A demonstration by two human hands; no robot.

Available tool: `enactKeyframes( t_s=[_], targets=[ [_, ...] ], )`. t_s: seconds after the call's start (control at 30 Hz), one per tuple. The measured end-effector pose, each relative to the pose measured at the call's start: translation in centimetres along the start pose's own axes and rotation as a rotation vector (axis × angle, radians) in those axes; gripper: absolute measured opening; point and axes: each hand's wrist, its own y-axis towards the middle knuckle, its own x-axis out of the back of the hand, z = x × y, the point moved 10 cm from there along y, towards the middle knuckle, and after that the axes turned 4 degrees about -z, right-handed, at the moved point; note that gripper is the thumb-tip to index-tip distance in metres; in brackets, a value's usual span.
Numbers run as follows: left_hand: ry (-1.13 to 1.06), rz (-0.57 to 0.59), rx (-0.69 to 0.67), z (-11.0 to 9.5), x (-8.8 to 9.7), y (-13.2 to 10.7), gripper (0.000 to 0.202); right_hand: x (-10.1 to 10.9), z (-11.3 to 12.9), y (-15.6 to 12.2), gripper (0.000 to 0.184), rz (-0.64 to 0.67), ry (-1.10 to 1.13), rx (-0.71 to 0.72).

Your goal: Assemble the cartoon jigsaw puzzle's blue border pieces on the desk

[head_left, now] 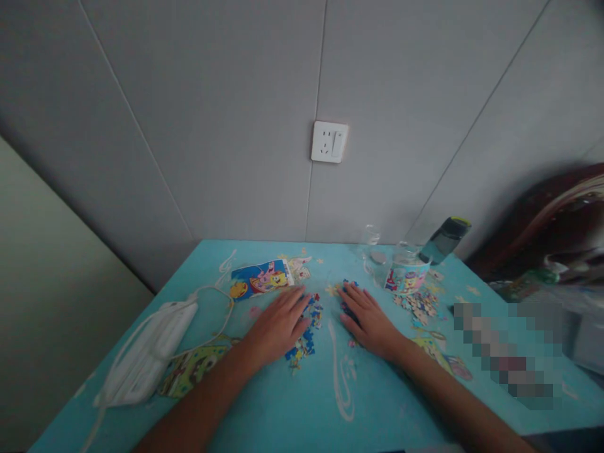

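My left hand lies flat on the turquoise table, fingers stretched out over a cluster of small blue puzzle pieces. My right hand rests flat too, fingers apart, its fingertips touching a few dark blue pieces. A cartoon picture card lies just beyond my left hand. A loose heap of pale pieces sits right of my right hand.
A white face mask with loops lies at the left over a cartoon sheet. A clear tub with a cartoon label, a glass and a dark bottle stand at the back right. A wall socket is above.
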Motion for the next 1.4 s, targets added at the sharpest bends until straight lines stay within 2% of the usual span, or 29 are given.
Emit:
enactKeyframes(
  t_s=[0.1, 0.2, 0.37, 0.57, 0.73, 0.83, 0.93, 1.03, 1.23, 1.4],
  targets=[
    [-0.012, 0.088, -0.032, -2.7, -1.4, -0.2, 0.063, -0.9, -0.1, 0.2, 0.061, 0.064, -0.044, -0.01],
    [0.009, 0.119, -0.035, -3.8, -2.2, -0.2, 0.064, -1.1, -0.7, 1.2, 0.062, 0.075, -0.069, -0.048],
    [0.046, 0.129, -0.035, -3.7, -2.7, 0.1, 0.061, -0.6, -2.0, 1.7, 0.06, 0.082, -0.057, -0.06],
    [0.028, 0.128, -0.062, -4.0, -2.8, 0.2, 0.055, -0.6, -0.1, 0.5, 0.067, 0.113, -0.018, 0.056],
    [-0.031, 0.118, -0.077, -4.5, -2.4, 0.4, 0.054, -0.9, -1.0, 1.0, 0.064, 0.103, -0.072, -0.016],
    [-0.075, 0.119, -0.069, -4.4, -2.1, 0.6, 0.054, -0.3, -0.9, 0.8, 0.064, 0.098, -0.068, -0.015],
    [-0.086, 0.121, -0.074, -4.2, -1.9, 0.7, 0.056, 0.0, 1.0, -0.2, 0.07, 0.129, -0.026, 0.075],
    [-0.024, 0.139, -0.111, -4.1, -2.1, 0.4, 0.056, -0.1, 1.8, -1.0, 0.073, 0.161, -0.019, 0.07],
    [0.166, 0.023, -0.037, -1.6, -1.6, -2.5, 0.066, -0.7, 0.3, 0.3, 0.07, 0.151, -0.052, 0.001],
    [0.189, 0.097, -0.032, -0.1, -2.1, -5.3, 0.068, -1.4, -1.8, 2.4, 0.069, 0.124, -0.081, -0.059]
  ],
)
